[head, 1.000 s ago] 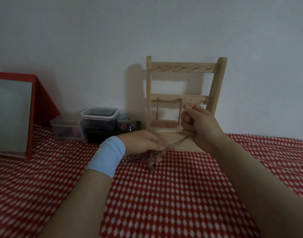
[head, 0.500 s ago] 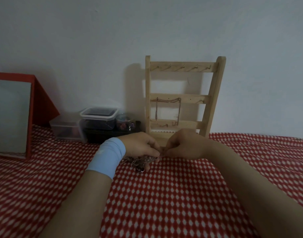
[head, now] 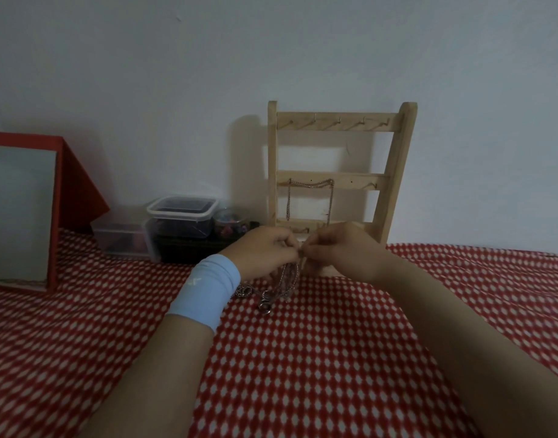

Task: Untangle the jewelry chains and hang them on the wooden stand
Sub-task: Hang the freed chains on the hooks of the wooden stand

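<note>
A pale bare wall (head: pixel 271 58) fills the upper half of the frame, and a red cloth with white diamonds (head: pixel 303 358) covers the whole lower half. At the far left edge stands one mirror in a red frame (head: pixel 18 210), leaning back.

Just right of centre, one wooden stand (head: pixel 394 172) stands upright against the wall, with three cross rails. The top rail carries a row of small hooks. One hung chain (head: pixel 309 184) is draped across the middle rail, its two ends dangling towards the bottom rail.

Two forearms come up from the bottom corners and meet in front of the stand's foot. The left hand (head: pixel 265 251), with a light blue wristband (head: pixel 205 289) behind it, has its fingers curled inwards. The right hand (head: pixel 337 248) faces it, also curled. Their fingertips touch at the middle, both pinching the top of the tangled chains (head: pixel 284 282). The bundle hangs from that pinch down onto the cloth below the left hand, and one ring clasp (head: pixel 264 307) lies at its lowest end.

Left of the stand, against the wall, sit two clear plastic boxes (head: pixel 181 216) and one small round jar (head: pixel 228 219), near the left hand but not touching it. The cloth lies open between the forearms and out to the right edge.
</note>
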Action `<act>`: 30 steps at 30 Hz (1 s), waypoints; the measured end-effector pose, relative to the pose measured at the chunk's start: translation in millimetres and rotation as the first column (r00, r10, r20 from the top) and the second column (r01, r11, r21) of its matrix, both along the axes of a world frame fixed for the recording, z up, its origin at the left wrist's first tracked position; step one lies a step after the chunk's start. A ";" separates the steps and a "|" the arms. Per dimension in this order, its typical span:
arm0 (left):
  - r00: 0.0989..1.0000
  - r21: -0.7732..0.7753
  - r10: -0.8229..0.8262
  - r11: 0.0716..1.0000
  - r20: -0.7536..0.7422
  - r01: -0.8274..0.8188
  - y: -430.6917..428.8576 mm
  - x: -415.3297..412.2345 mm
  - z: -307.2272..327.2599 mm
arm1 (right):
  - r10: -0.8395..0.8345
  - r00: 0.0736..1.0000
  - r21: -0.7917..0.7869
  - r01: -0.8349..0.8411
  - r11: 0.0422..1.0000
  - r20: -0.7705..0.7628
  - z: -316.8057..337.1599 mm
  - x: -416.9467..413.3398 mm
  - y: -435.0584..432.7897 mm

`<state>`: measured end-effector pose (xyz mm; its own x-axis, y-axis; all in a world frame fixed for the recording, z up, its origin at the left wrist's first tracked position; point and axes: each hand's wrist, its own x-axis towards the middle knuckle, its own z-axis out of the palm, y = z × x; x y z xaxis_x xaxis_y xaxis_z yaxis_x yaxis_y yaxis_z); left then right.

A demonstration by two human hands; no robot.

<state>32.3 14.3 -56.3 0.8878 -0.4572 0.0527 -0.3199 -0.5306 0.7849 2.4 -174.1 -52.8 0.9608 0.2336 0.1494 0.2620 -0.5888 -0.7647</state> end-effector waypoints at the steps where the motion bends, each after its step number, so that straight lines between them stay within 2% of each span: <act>1: 1.000 -0.013 0.012 1.000 -0.011 -0.012 -0.2 -0.5 2.2 | 0.003 0.999 0.084 -0.001 0.996 -0.033 0.1 -1.3 1.5; 3: 0.999 -0.042 0.022 0.999 -0.028 -0.023 0.1 -2.4 6.5 | -0.015 0.997 0.153 0.025 0.988 -0.072 0.4 -2.7 3.2; 5: 0.997 -0.134 0.019 0.991 -0.071 -0.028 1.7 -4.9 10.2 | -0.015 0.994 0.187 0.035 0.982 -0.104 -0.4 -2.2 3.7; 8: 0.993 -0.233 0.002 0.972 -0.119 -0.030 5.5 -7.5 12.5 | -0.023 0.998 0.261 0.038 0.965 -0.062 -0.8 -3.2 5.1; 12: 0.989 -0.184 -0.003 0.983 -0.151 -0.025 7.9 -7.4 12.5 | 0.006 0.999 0.298 0.006 0.955 -0.040 -1.3 -4.5 3.8; 17: 0.997 -0.065 0.047 0.997 -0.066 -0.051 3.3 -2.7 7.6 | 0.078 0.989 0.084 -0.068 0.994 -0.123 -4.0 -4.2 4.5; 20: 0.997 -0.063 0.034 0.997 -0.069 -0.038 -0.2 -0.1 2.8 | 0.060 0.990 0.137 -0.043 0.990 -0.129 -3.2 -2.0 2.4; 22: 0.988 -0.198 0.023 0.979 -0.152 -0.053 -3.4 0.5 -0.5 | 0.070 0.987 0.148 -0.049 0.988 -0.143 -1.2 -1.8 2.0; 25: 0.946 -0.479 -0.062 0.872 -0.320 -0.105 -7.9 -2.4 -3.0 | 0.060 0.982 0.160 -0.031 0.987 -0.181 0.8 -1.2 2.0; 30: 0.891 -0.618 -0.145 0.767 -0.429 -0.173 -20.9 -11.6 -1.1 | -0.008 0.990 0.024 0.012 1.000 -0.141 1.5 -2.6 1.2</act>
